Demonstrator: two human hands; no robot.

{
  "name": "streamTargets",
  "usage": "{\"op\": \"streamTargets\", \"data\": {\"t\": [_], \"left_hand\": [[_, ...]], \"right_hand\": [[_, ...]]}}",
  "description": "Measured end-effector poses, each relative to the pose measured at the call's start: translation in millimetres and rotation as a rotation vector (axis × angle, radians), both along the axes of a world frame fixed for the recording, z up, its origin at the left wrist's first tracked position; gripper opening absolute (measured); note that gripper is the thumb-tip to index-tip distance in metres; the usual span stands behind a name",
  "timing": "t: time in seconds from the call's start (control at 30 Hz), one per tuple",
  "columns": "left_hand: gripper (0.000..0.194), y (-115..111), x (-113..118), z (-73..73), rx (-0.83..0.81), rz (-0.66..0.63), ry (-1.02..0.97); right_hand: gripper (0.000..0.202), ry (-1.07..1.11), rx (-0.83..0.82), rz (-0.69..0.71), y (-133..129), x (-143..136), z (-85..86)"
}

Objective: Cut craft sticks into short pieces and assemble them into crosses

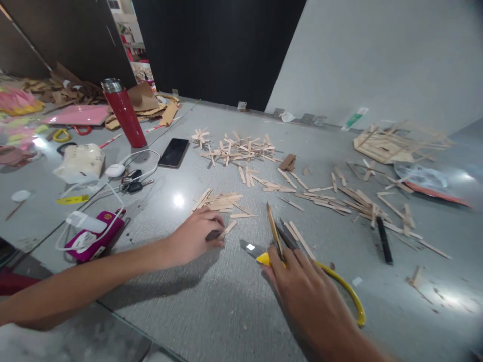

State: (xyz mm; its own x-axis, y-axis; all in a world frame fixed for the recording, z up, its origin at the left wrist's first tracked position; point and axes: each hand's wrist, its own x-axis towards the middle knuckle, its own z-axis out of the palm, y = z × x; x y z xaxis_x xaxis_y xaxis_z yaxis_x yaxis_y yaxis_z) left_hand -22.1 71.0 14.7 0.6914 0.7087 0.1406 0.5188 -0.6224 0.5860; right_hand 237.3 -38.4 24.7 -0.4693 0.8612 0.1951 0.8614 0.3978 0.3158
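Note:
My left hand is closed on a small dark piece, with a short wooden stick at its fingertips. Just beyond it lies a pile of cut wooden sticks. My right hand rests over yellow-handled scissors, its fingers wrapped round the near handle. A pencil stands out from between the thumb and fingers. One grey blade points left. Two longer sticks lie beside the right hand's fingers.
Stick clusters spread across the table's middle. At left are a red bottle, a phone, keys, a cable and a purple power bank. A black marker and a stick structure lie at right.

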Motion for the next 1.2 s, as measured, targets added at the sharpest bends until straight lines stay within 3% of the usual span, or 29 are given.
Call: {"op": "streamTargets", "data": {"t": [0.17, 0.33, 0.4, 0.47, 0.57, 0.87, 1.03, 1.2], "left_hand": [[0.012, -9.7, -1.1, 3.8, -0.086, 0.095, -0.069], [0.014, -20.7, 6.7, 22.8, -0.425, 0.238, -0.302], [0.016, -25.4, 9.5, 30.8, -0.572, 0.227, -0.422], [0.022, -29.5, 10.8, 35.4, -0.721, 0.196, -0.498], [0.035, -34.8, 10.8, 36.9, -0.843, 0.132, -0.503], [0.050, -48.2, 14.0, 28.8, -0.875, 0.100, -0.532], [0.047, -54.3, 13.4, 18.8, -0.787, 0.096, -0.481], [0.046, -55.9, 13.0, 15.9, -0.657, 0.094, -0.456]], "right_hand": [[0.009, 0.295, -0.147, 0.069, 21.3, -9.7, 12.3], [0.029, 0.788, -0.329, 0.078, 45.1, -25.5, 22.2], [0.018, 1.077, -0.554, 0.054, 50.6, -31.9, 26.0], [0.022, 1.347, -0.753, 0.004, 53.0, -37.1, 29.8], [0.034, 1.625, -0.844, -0.046, 52.7, -42.0, 33.9], [0.033, 1.867, -1.022, -0.073, 44.9, -49.7, 19.7], [0.034, 1.985, -1.086, -0.136, 40.3, -54.8, 7.7], [0.031, 2.061, -1.174, -0.106, 38.9, -55.2, -0.3]]}}
